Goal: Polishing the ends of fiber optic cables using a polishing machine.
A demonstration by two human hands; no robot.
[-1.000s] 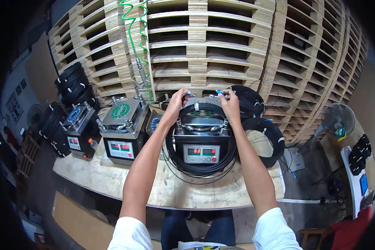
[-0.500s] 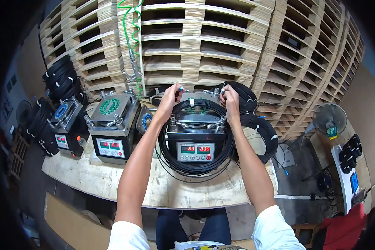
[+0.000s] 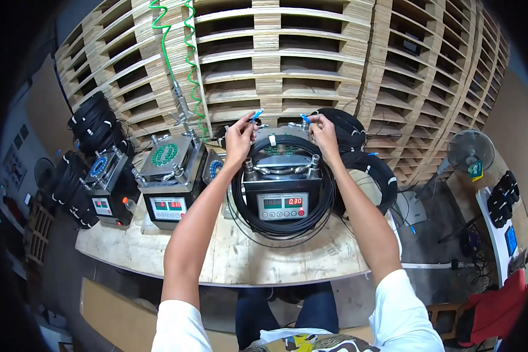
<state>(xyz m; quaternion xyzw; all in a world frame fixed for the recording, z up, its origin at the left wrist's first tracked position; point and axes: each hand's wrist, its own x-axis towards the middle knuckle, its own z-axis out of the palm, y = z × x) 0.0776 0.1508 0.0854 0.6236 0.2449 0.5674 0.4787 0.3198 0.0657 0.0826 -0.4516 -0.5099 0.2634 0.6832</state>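
Note:
My left hand is raised above the far left of a polishing machine, its fingers pinching a small blue cable connector that points up. Level with it on the right, my right hand pinches a second blue connector between thumb and fingers. A coil of black cable with a white tie rests around the machine, framing its red-lit display. Green-ringed fittings on the machine's top plate are partly hidden behind the coil.
Two more polishing machines stand to the left on the wooden bench. Black cable coils lie at right, others at far left. Stacked wooden pallets rise behind. A green coiled air hose hangs down; a fan is at right.
The view has shifted slightly. Blue connectors now stick up clearly from both hands' fingertips, where less of them showed before. The left half of the front machine's display has gone dark.

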